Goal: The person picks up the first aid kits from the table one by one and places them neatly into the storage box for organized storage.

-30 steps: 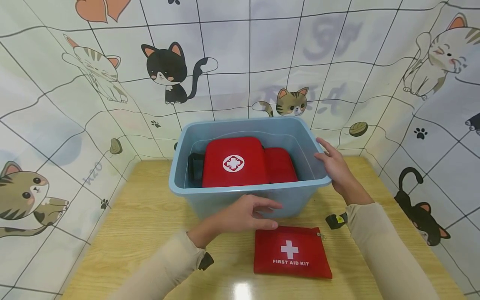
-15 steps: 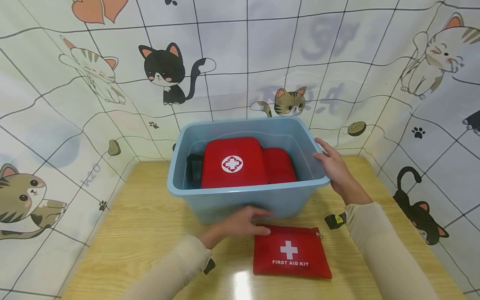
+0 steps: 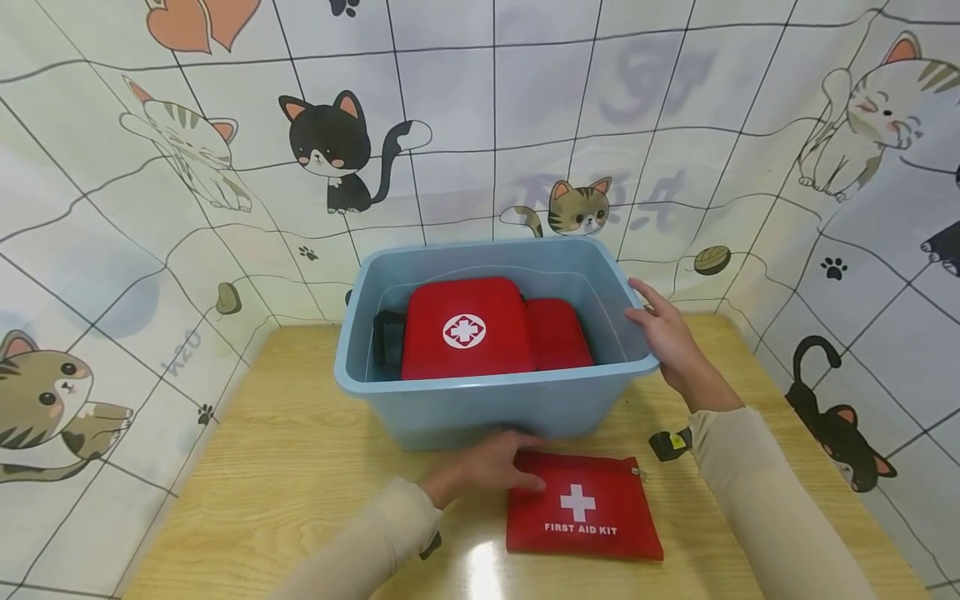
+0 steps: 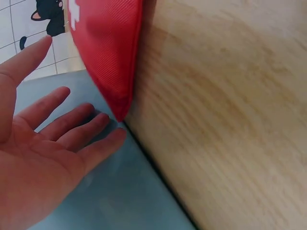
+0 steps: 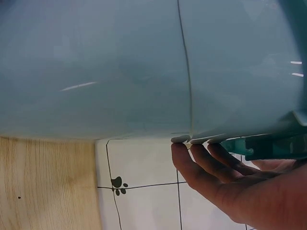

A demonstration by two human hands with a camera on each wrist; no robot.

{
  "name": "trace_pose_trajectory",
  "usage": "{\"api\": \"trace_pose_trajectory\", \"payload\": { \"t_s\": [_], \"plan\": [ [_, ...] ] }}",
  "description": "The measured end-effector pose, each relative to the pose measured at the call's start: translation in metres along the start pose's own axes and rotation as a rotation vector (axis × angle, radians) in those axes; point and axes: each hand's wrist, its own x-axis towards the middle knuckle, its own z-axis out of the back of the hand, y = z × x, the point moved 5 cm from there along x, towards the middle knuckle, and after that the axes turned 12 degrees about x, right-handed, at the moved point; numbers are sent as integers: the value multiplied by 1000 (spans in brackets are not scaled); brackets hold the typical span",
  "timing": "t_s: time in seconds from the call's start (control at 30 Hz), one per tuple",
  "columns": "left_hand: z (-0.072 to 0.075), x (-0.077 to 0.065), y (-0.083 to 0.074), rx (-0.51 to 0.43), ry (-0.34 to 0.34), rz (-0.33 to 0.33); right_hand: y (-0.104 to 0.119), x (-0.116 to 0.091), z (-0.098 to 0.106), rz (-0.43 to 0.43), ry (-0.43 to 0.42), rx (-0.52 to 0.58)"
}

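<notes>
A flat red first aid kit pouch (image 3: 615, 493) with a white cross and a zipper lies on the table in front of a light blue plastic bin (image 3: 480, 408). My left hand (image 3: 491, 462) reaches over the pouch's upper left corner, fingers spread. In the left wrist view, the fingers extend beside the bin's wall, close to the corner of the pouch (image 4: 112, 52). On the bin's right side, my right hand (image 3: 673, 346) grips the rim; fingertips (image 5: 181, 153) meet the outer wall in the right wrist view. Inside the bin sit a large red first aid bag (image 3: 465, 300) and a smaller red case (image 3: 558, 333).
Something black (image 3: 388, 343) stands at the left inside the bin. Wooden table (image 3: 285, 467) surrounds the bin, and a cat-patterned sheet (image 3: 465, 108) hangs behind and on both sides. Black wrist straps (image 3: 670, 444) show at the sleeves.
My left hand has come down from before the bin's front rim to the pouch's upper left corner. The right hand stays on the bin's rim; bin and pouch have not moved.
</notes>
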Motion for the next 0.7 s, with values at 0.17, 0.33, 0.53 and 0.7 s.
{"api": "trace_pose_trajectory", "payload": {
  "t_s": [0.17,0.33,0.53,0.7],
  "plan": [
    [-9,4,-2,62,-7,-50,-1,0,-1,-5,5,11],
    [-16,7,-2,106,-15,-54,-2,1,-1,-4,12,25],
    [-19,9,-1,164,-30,-18,-2,2,-1,-7,11,27],
    [-21,10,-1,176,-34,24,-1,1,-1,-6,8,17]
  ]
}}
